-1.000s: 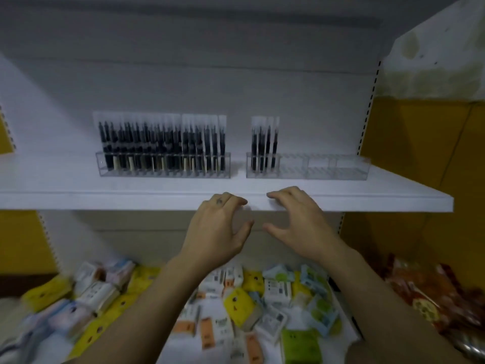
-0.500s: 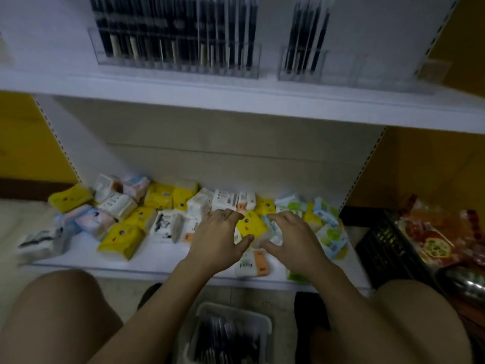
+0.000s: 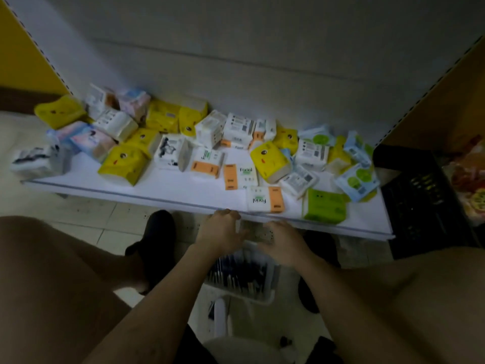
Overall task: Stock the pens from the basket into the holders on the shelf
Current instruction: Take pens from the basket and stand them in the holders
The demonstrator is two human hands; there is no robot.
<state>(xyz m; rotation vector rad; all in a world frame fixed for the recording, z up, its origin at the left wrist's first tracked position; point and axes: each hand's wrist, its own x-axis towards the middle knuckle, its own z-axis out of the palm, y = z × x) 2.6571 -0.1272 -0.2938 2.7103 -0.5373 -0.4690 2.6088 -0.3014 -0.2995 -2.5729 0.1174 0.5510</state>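
A white basket [image 3: 252, 298] sits on the floor between my knees, with several dark packaged pens [image 3: 236, 274] lying in it. My left hand [image 3: 219, 232] and my right hand [image 3: 284, 241] hang side by side above the basket's far end, just below the front edge of the lower shelf [image 3: 183, 190]. Both hands hold nothing, their fingers loosely bent. The pen holders and the upper shelf are out of view.
Several tissue packs [image 3: 270, 160] in yellow, white, orange, green and blue lie scattered on the lower shelf. A black crate [image 3: 422, 203] stands at the right. My knees fill the lower corners, and my dark shoes [image 3: 154, 232] rest on the tiled floor.
The view has tilted down from the upper shelf with the pen holders to the floor. Both hands dropped from that shelf's edge, past the tissue packs, to just above the basket.
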